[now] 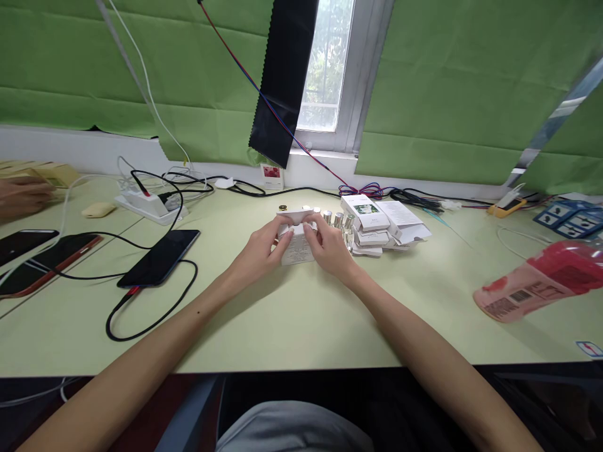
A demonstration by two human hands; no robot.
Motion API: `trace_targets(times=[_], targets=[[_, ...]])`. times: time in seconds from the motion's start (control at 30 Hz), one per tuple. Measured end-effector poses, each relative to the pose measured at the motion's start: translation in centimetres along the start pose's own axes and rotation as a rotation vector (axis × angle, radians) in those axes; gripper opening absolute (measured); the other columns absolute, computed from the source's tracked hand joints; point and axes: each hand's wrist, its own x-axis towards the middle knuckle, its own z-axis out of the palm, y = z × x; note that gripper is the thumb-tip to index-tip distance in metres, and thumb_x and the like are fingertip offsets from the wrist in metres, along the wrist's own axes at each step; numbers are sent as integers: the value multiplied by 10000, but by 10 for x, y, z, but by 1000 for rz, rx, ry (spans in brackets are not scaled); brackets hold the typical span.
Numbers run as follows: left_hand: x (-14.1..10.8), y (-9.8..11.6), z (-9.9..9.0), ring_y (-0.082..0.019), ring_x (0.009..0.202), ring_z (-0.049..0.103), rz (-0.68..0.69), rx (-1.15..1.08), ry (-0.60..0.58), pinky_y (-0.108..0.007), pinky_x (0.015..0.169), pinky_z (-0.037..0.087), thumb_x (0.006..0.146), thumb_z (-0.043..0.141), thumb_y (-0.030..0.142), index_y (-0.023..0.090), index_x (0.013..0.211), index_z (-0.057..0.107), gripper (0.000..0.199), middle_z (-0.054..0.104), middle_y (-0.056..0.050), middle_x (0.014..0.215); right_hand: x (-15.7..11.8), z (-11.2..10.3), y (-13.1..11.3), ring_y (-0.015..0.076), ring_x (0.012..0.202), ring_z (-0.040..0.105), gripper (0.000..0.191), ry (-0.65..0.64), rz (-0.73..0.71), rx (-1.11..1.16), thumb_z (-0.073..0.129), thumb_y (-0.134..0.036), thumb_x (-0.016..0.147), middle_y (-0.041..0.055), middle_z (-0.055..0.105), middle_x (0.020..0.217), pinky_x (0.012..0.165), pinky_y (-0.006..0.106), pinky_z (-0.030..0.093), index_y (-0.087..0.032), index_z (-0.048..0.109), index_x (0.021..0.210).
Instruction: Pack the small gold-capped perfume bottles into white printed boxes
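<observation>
One white box (pixel 298 250), its top between left grip (pixel 264 245) and right grip (pixel 331 248)

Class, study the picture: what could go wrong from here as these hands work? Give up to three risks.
1. The silver-capped bottles stand close to the right hand; a small slip might topple one.
2. Both thumbs press near the flap of the white box, so its thin card could crease or tear.
3. A charging cable loops beside the left forearm; a sweep of that arm might snag it and drag the phone.
</observation>
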Motion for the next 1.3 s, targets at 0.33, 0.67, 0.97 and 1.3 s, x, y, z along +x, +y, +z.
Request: trace_targets(times=[0.33, 0.67, 0.97, 1.3], targets=[[-1, 1, -1, -160, 817, 607, -1, -9, 4, -299, 776, 520, 1032, 370, 470, 237, 1187, 553, 335, 672, -25, 1004, 0, -1, -1, 174, 545, 484, 210, -5, 8, 3, 399, -384, 1053, -41, 480, 598, 605, 306, 357, -237, 548, 1072], [0, 0, 1, -161, 802, 597, -1, -13, 1, -304, 764, 513, 1034, 370, 477, 240, 1216, 552, 349, 668, -27, 1008, -1, 1, 2, 164, 527, 469, 199, 4, -4, 13, 404, -385, 1056, -52, 453, 587, 589, 297, 339, -241, 540, 1074], [0, 0, 0, -162, 799, 599, 0, -3, -2, -306, 768, 523, 1031, 365, 473, 240, 1204, 553, 346, 677, -29, 1010, 0, -1, 0, 172, 524, 461, 194, 0, 7, 17, 405, -386, 1052, -50, 444, 581, 593, 305, 343, -248, 540, 1068], [0, 0, 0, -155, 803, 594, 3, -6, -10, -297, 763, 509, 1036, 370, 458, 244, 1214, 547, 330, 676, -24, 1045, 0, 0, 0, 164, 519, 458, 182, 9, -6, 8, 409, -374, 1051, -54, 441, 579, 586, 302, 341, -243, 536, 1054]])
